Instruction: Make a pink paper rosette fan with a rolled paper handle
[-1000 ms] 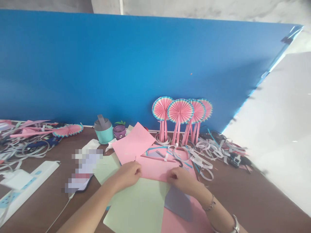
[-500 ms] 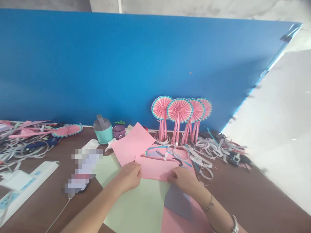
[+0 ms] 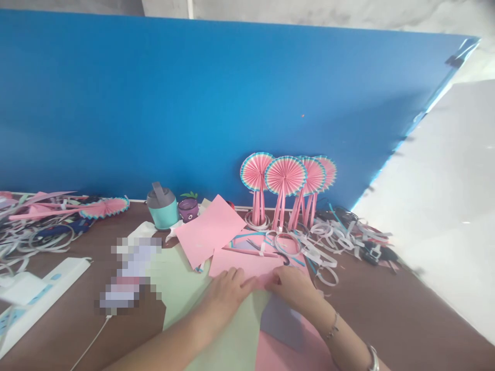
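Note:
A strip of folded pink paper [image 3: 245, 263] lies crosswise in front of me on a pale green sheet [image 3: 220, 335]. My left hand [image 3: 228, 291] rests on its lower left part, fingers stretched over the paper and thumb pointing right along the near edge. At the right end, my right hand [image 3: 290, 285] has its fingers closed on the paper's near corner. Another pink sheet [image 3: 211, 229] lies tilted behind my left hand. Beneath my right forearm are a grey-purple sheet [image 3: 282, 322] and more pink paper [image 3: 288, 353].
Several pink pleated paper fans [image 3: 286, 176] stand against the blue partition [image 3: 193, 103]. White paper strips [image 3: 334, 237] and scissors lie around them. To the left are a teal cup [image 3: 162, 210], a purple pot [image 3: 188, 209], a blurred-out phone [image 3: 129, 278] and a power strip [image 3: 50, 299].
My left hand has left the paper's left end and slid right along its near edge, closer to my right hand. My right hand stays nearly in place at the right corner.

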Tool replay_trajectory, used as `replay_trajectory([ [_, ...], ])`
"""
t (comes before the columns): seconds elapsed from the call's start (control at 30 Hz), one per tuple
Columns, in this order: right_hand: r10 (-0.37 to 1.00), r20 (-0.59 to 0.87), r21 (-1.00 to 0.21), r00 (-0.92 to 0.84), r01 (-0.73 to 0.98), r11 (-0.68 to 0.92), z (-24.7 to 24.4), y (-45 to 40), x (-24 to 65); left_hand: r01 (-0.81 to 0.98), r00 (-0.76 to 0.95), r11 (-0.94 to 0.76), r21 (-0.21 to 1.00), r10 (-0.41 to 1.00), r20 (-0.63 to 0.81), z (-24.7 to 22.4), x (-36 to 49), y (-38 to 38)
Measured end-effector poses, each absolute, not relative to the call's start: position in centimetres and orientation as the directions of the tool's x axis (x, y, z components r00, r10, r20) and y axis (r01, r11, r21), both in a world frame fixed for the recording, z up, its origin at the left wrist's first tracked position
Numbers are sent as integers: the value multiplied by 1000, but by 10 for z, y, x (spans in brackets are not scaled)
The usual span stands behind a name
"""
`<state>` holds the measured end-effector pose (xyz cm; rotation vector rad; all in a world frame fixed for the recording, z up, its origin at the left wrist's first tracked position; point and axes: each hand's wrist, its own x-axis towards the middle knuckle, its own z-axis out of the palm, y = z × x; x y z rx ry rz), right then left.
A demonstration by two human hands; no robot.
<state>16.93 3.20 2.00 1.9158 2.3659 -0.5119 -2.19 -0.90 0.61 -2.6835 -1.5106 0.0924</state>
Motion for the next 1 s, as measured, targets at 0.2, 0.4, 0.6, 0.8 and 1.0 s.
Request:
replay_trajectory([
  [0.2, 940, -230, -271, -253, 944, 188, 19, 30, 169, 869, 447, -430, -245, 894, 16, -33, -8, -25],
  [0.4, 945, -214, -264, -247, 946, 188, 17, 29, 170, 937, 299, -253, -242, 938, 178, -63, 7, -45],
  [0.6, 942, -219, -259, -254, 946, 195, 16, 30, 171, 984, 162, -149, -100, 978, 131, -49, 6, -47],
  [0.8, 942, -221, -267, -254, 944, 192, 14, 31, 172, 997, 73, -73, -19, 997, 17, -37, 3, -48],
  [1.0, 939, -253, -259, -233, 952, 166, 22, 29, 170, 996, 85, -84, -23, 996, 39, -40, 3, -47],
])
